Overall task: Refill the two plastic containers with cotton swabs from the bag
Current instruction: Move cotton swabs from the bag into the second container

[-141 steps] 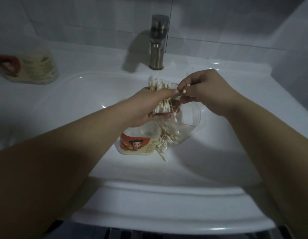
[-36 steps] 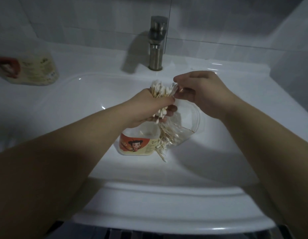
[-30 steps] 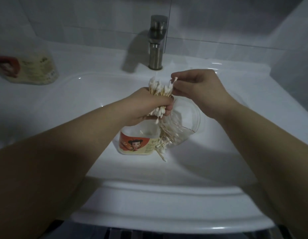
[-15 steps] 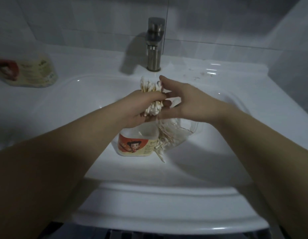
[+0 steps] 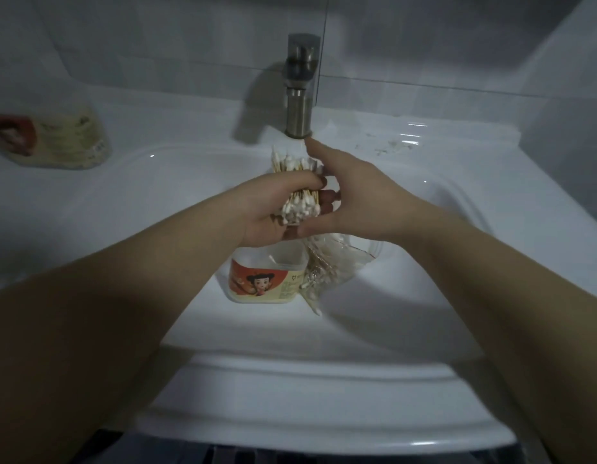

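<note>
At the far left a second plastic container [image 5: 56, 142] rests on the sink [image 5: 163, 195] ledge, well apart from both hands. It is too blurred to tell whether it holds anything.

Over the basin the left hand [image 5: 270, 209] grips a thick bunch of cotton swabs [image 5: 299, 204], with the fingers curled round its middle. The bunch's long axis runs roughly upright, leaning away from the camera. One set of white tips points up toward the faucet [image 5: 300, 95] and the other set points down.

Directly below that hand the open plastic container [image 5: 267, 279] stands in the basin with its mouth up. The path from swabs to container is therefore straight down, along the bunch's own length, and the left hand is the nearer one and already carries the load.

Just right of the container, touching it, lies the clear bag [image 5: 337, 259], with loose swabs still inside.

The right hand [image 5: 354, 199] is spread, holding nothing. Its fingers are straight and flat against the right side of the bunch, and the thumb reaches in under the lower tips.

A second ago the right hand pinched at the top of the bunch, picking at single swabs. Now it has flattened against the side, which I judge to be squaring the bunch before it goes down. The container and the bag lie where they were.
</note>
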`<state>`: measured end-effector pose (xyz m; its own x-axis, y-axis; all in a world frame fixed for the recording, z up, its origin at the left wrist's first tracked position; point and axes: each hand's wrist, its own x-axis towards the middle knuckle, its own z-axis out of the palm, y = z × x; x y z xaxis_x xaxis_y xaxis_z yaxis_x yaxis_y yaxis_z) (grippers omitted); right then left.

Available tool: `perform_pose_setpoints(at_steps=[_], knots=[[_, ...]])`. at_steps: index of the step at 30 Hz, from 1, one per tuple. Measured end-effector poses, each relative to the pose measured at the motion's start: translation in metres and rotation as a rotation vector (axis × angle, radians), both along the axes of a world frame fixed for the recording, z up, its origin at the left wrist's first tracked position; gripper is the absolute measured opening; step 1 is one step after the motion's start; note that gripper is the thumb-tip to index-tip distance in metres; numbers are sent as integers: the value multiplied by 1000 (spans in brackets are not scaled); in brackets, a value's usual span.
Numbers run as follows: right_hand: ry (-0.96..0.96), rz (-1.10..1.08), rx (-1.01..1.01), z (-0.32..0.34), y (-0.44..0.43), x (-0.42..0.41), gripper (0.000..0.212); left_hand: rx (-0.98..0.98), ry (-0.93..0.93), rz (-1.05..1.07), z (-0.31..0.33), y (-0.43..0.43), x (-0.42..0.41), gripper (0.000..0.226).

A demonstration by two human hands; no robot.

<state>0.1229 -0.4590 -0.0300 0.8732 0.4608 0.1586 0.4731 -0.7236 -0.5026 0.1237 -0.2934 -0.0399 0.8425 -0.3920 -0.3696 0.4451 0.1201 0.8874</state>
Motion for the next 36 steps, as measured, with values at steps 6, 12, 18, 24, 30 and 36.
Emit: perform_pose_setpoints(at_steps=[6, 12, 18, 24, 30, 36], knots=[[-28, -11, -23, 4, 2, -2, 109, -2, -4, 3, 0, -2, -1, 14], [-43, -11, -10, 3, 2, -3, 101, 10, -8, -29, 1, -1, -2, 15], [23, -21, -22, 9, -6, -2, 95, 90, -36, 80, -3, -3, 2, 2], [150, -185, -184, 17, -18, 0, 10, 144, -77, 172, -9, 1, 7, 7], [243, -102, -428, -7, -13, 6, 40, 262, -152, 108, -15, -2, 6, 7], [244, 58, -661, -32, 5, 6, 11, 286, -180, 95, -16, 0, 7, 9]])
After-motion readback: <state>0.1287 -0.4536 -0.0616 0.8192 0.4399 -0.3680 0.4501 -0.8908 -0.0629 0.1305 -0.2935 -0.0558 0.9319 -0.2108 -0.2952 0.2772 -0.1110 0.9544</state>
